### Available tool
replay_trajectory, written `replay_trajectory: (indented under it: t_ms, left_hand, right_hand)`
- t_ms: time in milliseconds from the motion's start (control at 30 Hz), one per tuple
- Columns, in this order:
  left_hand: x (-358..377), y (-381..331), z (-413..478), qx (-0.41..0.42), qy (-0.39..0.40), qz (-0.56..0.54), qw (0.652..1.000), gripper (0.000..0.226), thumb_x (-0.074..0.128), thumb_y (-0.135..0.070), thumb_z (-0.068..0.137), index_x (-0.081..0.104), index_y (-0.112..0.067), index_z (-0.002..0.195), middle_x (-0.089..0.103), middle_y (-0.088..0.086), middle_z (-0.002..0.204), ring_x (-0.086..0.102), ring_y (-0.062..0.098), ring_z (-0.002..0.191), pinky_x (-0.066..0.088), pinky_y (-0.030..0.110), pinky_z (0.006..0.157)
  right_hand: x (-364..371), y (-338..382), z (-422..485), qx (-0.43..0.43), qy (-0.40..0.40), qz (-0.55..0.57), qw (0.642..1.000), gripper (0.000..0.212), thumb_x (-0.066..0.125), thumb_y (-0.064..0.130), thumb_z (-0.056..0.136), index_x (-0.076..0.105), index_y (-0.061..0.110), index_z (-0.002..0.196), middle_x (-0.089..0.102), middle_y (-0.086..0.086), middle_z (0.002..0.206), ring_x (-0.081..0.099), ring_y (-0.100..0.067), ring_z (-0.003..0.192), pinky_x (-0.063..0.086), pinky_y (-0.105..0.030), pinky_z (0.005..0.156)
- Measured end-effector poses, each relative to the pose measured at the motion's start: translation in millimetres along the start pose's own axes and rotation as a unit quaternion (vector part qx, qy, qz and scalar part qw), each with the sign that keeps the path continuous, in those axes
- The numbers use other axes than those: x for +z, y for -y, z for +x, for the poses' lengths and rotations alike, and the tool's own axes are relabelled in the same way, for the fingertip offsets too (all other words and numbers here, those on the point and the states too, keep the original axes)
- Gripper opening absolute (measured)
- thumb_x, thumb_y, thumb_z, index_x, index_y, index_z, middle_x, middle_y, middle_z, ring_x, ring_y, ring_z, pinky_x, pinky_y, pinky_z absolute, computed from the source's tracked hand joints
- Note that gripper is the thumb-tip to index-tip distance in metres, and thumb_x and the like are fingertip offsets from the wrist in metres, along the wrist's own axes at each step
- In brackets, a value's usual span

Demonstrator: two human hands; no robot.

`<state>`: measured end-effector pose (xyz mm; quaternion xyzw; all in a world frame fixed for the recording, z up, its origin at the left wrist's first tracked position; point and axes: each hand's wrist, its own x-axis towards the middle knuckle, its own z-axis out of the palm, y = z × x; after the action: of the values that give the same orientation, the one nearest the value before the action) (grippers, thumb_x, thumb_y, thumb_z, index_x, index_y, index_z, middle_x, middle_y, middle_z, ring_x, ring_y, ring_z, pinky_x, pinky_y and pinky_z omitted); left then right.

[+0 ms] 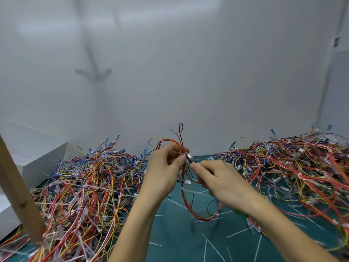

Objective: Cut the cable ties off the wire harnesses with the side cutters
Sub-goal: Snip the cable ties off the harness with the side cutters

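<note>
My left hand (164, 167) pinches a looped wire harness (190, 203) of red, yellow and black wires, held upright over the green mat. Beside my thumb a white cable tie (182, 154) wraps the bundle. My right hand (219, 179) grips the side cutters (191, 159); their metal jaws sit at that tie, touching the bundle. The cutter handles are mostly hidden inside my palm, with a bit of green showing below my wrist (239, 212).
A large tangle of tied harnesses (85, 186) fills the left side and another heap (294, 167) the right. Cut white tie pieces (213, 248) lie scattered on the green mat (175, 233). A wooden post (17, 193) leans at the left by white boxes (34, 154).
</note>
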<state>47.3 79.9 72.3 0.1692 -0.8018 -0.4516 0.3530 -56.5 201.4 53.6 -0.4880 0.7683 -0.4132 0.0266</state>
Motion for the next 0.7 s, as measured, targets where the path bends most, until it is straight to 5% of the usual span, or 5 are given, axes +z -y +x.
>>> replay_trajectory:
  t_ms: [167,700]
  left_hand:
    - [-1.0,-1.7,0.5,0.0,0.001,0.002,1.0,0.017,0.059,-0.011,0.096,0.07,-0.024,0.097,0.072,-0.001,0.089,0.069,0.014,0.089,0.056,0.041,0.09]
    - [-1.7,-4.3,-1.4,-0.003,0.001,0.016,1.0,0.016,0.06,-0.012,0.096,0.07,-0.024,0.096,0.072,0.001,0.089,0.069,0.018,0.089,0.055,0.045,0.089]
  right_hand:
    - [1.1,-0.7,0.8,0.002,0.003,0.01,1.0,0.056,0.042,0.055,0.098,0.055,0.009,0.07,0.053,-0.001,0.059,0.042,-0.008,0.05,0.039,-0.032,0.057]
    - [2.0,-2.2,0.2,0.005,0.009,0.021,1.0,0.053,0.041,0.056,0.098,0.054,0.017,0.065,0.053,0.001,0.058,0.043,-0.009,0.049,0.041,-0.032,0.056]
